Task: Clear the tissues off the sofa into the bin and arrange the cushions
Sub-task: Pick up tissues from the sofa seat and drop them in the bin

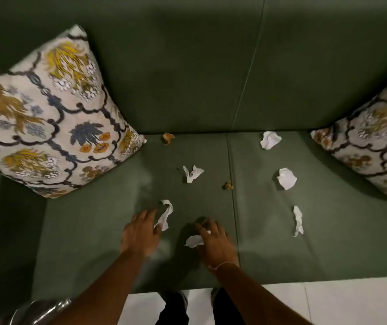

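Looking down on the green sofa (187, 90) now, both arms reaching in over its front edge. My left hand (139, 233) is flat and spread, grip open, fingertips touching a twisted tissue (166, 215) on the left seat cushion. My right hand (213, 242) is curled down on a crumpled tissue (193, 241), fingers partly over it; blurred, so I cannot tell whether the grip has closed on it.

More tissues ahead. One opened scrap (192, 174) sits mid-cushion, well clear of both hands. Across the seam (232, 195) on the right seat there are three: a wad (269, 140) near the backrest, another wad (286, 178) below it, and a long twist (298, 220) nearest the front. Two small brown bits too, one (168, 137) up against the backrest, one (228, 185) just beside the seam.

Left cushion (47, 113) leans tilted in the left corner, its lower corner overhanging the seat. Right cushion (370, 146) leans in the right corner, cut by the frame edge. Between them the seat is open, only the scraps on it, all well apart from each other.

Front edge of the seat runs just under my forearms; pale floor (328, 301) below it. Something shiny, a metal rim (37, 310), shows at bottom left beside the sofa; too cropped to name.
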